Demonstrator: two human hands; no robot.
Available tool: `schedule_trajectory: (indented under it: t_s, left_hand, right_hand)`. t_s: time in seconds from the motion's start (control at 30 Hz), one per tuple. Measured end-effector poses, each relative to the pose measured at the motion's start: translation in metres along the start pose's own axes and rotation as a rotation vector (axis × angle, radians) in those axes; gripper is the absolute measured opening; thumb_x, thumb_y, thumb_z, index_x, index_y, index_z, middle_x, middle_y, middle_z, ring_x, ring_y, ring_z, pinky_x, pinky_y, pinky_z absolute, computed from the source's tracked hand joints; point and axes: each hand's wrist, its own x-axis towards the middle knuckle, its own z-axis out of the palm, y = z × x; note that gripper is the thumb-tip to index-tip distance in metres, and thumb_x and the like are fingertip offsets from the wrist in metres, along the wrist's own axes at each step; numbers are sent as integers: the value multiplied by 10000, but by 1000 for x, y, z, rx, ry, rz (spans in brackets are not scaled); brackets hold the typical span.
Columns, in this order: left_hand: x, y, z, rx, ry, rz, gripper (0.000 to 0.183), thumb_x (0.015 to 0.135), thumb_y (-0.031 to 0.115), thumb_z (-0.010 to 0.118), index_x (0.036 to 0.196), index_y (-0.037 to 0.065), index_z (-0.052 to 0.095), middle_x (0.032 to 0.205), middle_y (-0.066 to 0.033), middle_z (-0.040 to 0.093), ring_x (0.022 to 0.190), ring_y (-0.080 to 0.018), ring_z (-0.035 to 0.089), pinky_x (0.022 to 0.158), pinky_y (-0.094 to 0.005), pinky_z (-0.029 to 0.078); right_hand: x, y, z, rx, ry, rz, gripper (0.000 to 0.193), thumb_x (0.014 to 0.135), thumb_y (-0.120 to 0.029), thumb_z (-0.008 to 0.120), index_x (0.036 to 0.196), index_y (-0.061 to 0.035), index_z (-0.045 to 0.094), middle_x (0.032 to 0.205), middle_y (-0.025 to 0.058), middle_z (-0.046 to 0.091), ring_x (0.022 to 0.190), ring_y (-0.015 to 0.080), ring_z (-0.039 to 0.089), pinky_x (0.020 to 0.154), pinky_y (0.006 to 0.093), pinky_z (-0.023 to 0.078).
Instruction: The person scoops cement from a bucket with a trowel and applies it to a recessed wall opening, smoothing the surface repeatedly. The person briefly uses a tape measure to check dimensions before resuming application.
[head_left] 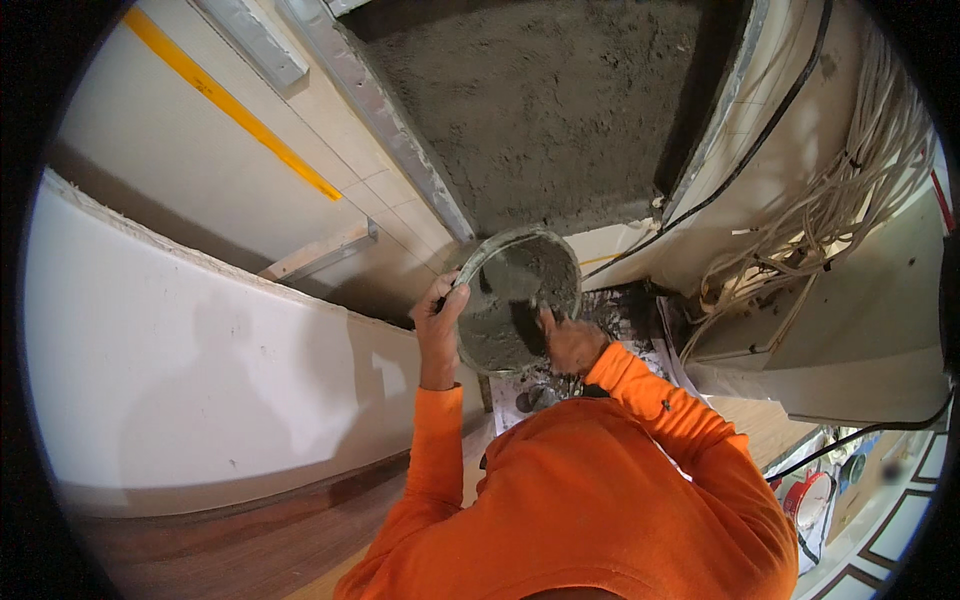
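A round bucket (463,325) of wet grey mortar (490,335) stands in front of me, its wide mouth facing up toward me. My left hand (440,308) is closed on the bucket's left rim, with the thumb over the edge. At the right side of the mouth, my right hand (577,345) is closed with its fingers curled inward over the mortar. Whatever it grips is hidden by the hand and the dark shadow beside it. Both arms wear orange sleeves.
Beyond the bucket is a grey mortar-coated surface (560,110) framed by pale edges. A white panel (180,360) curves along the left. Bundled pale cables (850,190) and a black cable (780,120) hang at right. A red-rimmed container (808,497) stands lower right.
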Motion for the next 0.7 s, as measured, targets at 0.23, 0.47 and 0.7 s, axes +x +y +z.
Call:
schedule_trajectory:
  t_s: [0.23, 0.47, 0.7]
  left_hand:
    - [-5, -18, -17, 35, 29, 98, 184, 953, 104, 736, 823, 24, 634, 1067, -27, 681, 1006, -122, 564, 937, -284, 418]
    - [-10, -11, 3, 320, 34, 183, 213, 932, 124, 758, 849, -24, 630, 1105, -112, 719, 1109, -215, 640, 998, -349, 460]
    - [-10, -6, 16, 362, 30, 316, 222, 912, 120, 771, 855, -39, 626, 1096, -152, 729, 1096, -271, 676, 973, -369, 487]
  right_hand:
    - [-10, -21, -49, -66, 140, -65, 700, 958, -252, 594, 1559, 22, 361, 1179, 334, 686, 886, 445, 752, 751, 542, 609]
    - [5, 14, 19, -144, 120, -172, 555, 973, -339, 616, 1403, -28, 453, 937, 269, 719, 758, 458, 719, 711, 582, 573]
    - [-31, 41, 21, -124, -38, -62, 412, 980, -296, 619, 1284, -41, 508, 959, 264, 713, 713, 466, 701, 626, 559, 551]
